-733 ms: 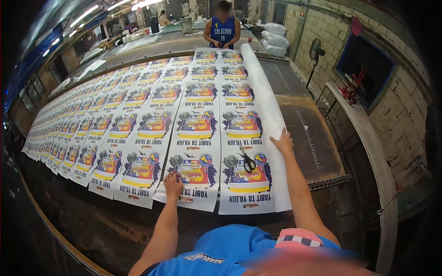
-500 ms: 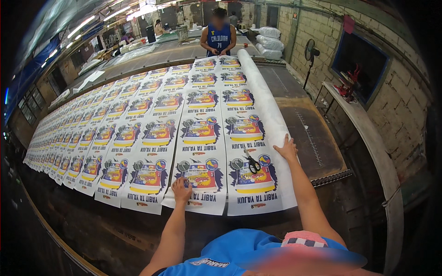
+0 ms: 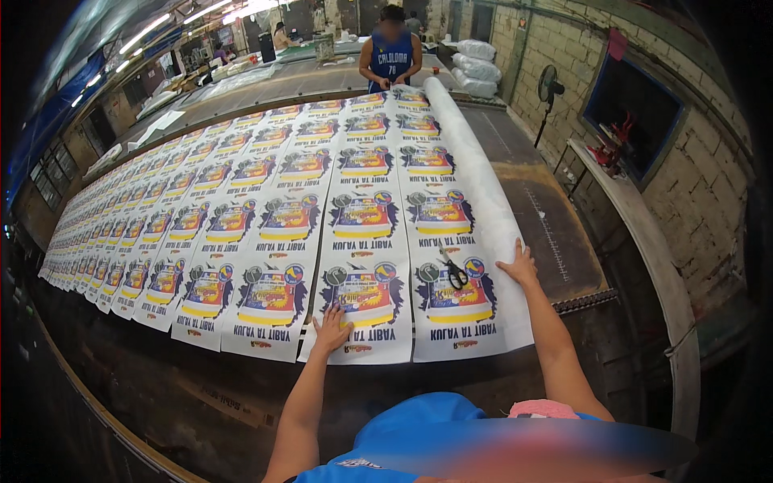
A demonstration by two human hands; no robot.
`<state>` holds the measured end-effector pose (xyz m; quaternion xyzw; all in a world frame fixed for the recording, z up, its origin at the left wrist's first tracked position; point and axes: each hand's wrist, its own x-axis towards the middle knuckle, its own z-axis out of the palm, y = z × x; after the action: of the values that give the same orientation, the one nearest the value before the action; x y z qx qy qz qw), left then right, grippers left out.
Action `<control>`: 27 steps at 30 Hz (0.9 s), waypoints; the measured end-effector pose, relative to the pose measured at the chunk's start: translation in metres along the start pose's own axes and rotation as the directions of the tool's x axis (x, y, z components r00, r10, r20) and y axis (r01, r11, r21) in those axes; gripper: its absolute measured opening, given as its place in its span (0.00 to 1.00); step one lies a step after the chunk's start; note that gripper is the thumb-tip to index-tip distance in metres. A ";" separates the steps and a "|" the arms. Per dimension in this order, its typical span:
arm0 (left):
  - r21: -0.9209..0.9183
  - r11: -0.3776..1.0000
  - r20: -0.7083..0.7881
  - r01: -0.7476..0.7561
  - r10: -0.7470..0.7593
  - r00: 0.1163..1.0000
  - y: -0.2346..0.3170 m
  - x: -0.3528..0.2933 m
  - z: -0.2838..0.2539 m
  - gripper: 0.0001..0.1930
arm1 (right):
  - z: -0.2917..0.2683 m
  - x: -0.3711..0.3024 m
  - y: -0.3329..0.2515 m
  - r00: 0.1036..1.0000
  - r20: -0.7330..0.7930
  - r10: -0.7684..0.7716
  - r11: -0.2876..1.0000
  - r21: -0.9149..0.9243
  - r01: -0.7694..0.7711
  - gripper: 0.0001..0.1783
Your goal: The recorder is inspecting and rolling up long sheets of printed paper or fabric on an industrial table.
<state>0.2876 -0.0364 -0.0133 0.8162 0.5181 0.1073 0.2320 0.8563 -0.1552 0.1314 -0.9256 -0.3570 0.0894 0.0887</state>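
Printed fabric sheet (image 3: 366,233) spread along tabletop (image 3: 555,233). Left hand (image 3: 332,328) flat, fingers apart, near front edge; right hand (image 3: 519,264) flat on right edge. Scissors (image 3: 454,272) between. Advisable: press evenly, avoid wrinkles.

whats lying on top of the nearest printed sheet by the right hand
A pair of scissors lies on the printed sheet, and the right hand presses its right edge. The table beneath the sheet is covered and cannot be seen.
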 end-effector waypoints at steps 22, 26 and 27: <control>0.173 0.984 -0.347 -0.047 0.105 0.932 0.021 -0.023 0.007 0.28 | 0.007 -0.012 -0.010 0.982 -0.191 -0.006 0.996 -0.085 -0.011 0.62; 0.178 0.983 -0.327 -0.048 0.105 0.939 0.019 -0.024 0.007 0.28 | 0.008 -0.011 -0.009 0.982 -0.188 -0.010 0.996 -0.090 -0.007 0.61; 0.188 0.981 -0.325 -0.046 0.106 0.940 0.019 -0.024 0.008 0.29 | 0.009 -0.012 -0.009 0.983 -0.185 -0.018 0.996 -0.093 0.001 0.61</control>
<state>0.2953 -0.0667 -0.0093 0.8231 0.5254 0.2062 0.0630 0.8394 -0.1562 0.1260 -0.9313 -0.3553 -0.0142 0.0788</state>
